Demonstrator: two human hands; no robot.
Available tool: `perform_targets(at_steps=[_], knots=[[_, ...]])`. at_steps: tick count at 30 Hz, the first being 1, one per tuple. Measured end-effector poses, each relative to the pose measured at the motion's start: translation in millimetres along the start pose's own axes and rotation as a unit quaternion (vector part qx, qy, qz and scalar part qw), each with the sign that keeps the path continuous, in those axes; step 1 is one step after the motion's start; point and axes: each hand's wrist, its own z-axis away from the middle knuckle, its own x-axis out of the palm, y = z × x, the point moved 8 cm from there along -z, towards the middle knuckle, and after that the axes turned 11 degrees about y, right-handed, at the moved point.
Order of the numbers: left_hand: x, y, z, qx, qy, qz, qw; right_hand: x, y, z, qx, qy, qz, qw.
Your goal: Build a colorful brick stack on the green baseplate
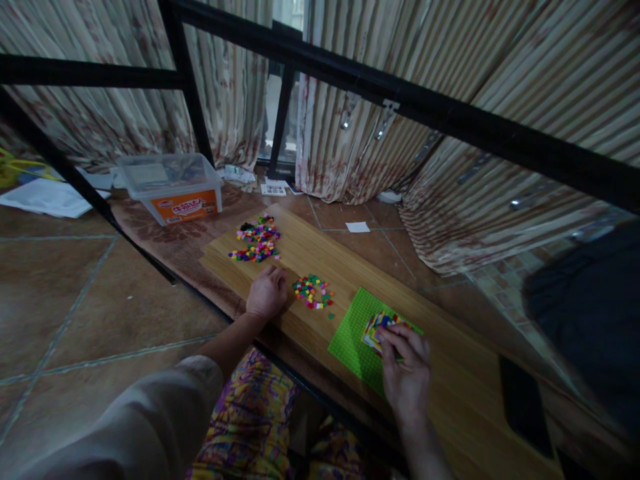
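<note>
My left hand [267, 292] rests on a wooden board [320, 257], fingers curled into a loose fist beside a small pile of coloured bricks [313, 291]. I cannot see anything inside the fist. My right hand [406, 370] lies on a green baseplate [350, 337], its fingertips pressed together on a patch of coloured bricks [383, 325] built on the plate. A larger pile of loose coloured bricks [257, 241] sits at the board's far end.
A clear plastic tub with an orange label [170, 187] stands on the floor beyond the board. Black metal bars [400, 100] cross in front of striped curtains [500, 153]. A dark phone [525, 403] lies on the board's right. Tiled floor spreads to the left.
</note>
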Motion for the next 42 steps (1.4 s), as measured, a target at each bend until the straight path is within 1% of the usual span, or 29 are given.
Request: perform_targets(at_steps=[3, 7, 11, 13, 16, 19, 22, 25, 28, 30, 32, 36, 38, 40, 42], knots=[[-0.1, -0.4, -0.4, 0.0, 0.001, -0.001, 1.0, -0.5, 0.2, -0.8, 0.006, -0.002, 0.004, 1.0], [0.7, -0.3, -1.3, 0.001, -0.001, 0.003, 1.0, -1.8, 0.7, -3.9, 0.037, -0.014, -0.014, 0.999], [1.6, -1.0, -1.4, -0.002, -0.002, -0.002, 1.0, -10.5, 3.4, -7.2, 0.072, 0.031, -0.054, 0.995], [1.4, -0.6, -1.5, 0.002, 0.002, -0.001, 1.0, -13.1, 5.2, -7.9, 0.08, 0.038, -0.058, 0.994], [2.0, 0.0, -1.6, 0.009, 0.003, -0.001, 1.0, -16.9, 4.8, -8.5, 0.074, 0.035, -0.038, 0.996], [2.7, -0.6, -1.4, 0.006, 0.001, -0.003, 1.0, -19.4, -7.2, -5.9, 0.037, 0.026, -0.002, 0.999], [2.6, -1.2, -1.0, 0.003, 0.002, -0.002, 1.0, -12.4, -24.7, 6.8, 0.014, -0.005, 0.018, 1.0], [2.8, -1.5, -0.7, 0.0, -0.002, 0.004, 1.0, 5.5, -32.8, 29.7, 0.026, -0.064, 0.038, 0.997], [3.1, -2.0, -0.9, -0.003, -0.003, 0.008, 1.0, 22.2, -25.5, 51.3, 0.055, -0.111, 0.079, 0.989], [3.1, -2.2, -1.0, -0.001, 0.0, 0.005, 1.0, 29.4, -17.8, 59.3, 0.071, -0.127, 0.092, 0.985], [3.3, -2.3, -1.1, 0.001, 0.002, 0.0, 1.0, 34.1, -13.9, 61.6, 0.077, -0.13, 0.084, 0.985], [2.7, -1.2, -0.8, 0.003, 0.001, 0.0, 1.0, 37.5, -17.5, 58.9, 0.073, -0.124, 0.067, 0.987], [1.6, -0.6, -0.7, 0.002, 0.003, 0.003, 1.0, 34.9, -20.9, 57.2, 0.079, -0.12, 0.052, 0.988], [0.5, -0.5, -0.8, -0.002, 0.005, 0.004, 1.0, 27.6, -22.2, 53.8, 0.097, -0.111, 0.028, 0.989], [0.4, -0.6, -1.0, -0.006, 0.003, 0.004, 1.0, 15.6, -20.4, 46.4, 0.121, -0.095, 0.011, 0.988]])
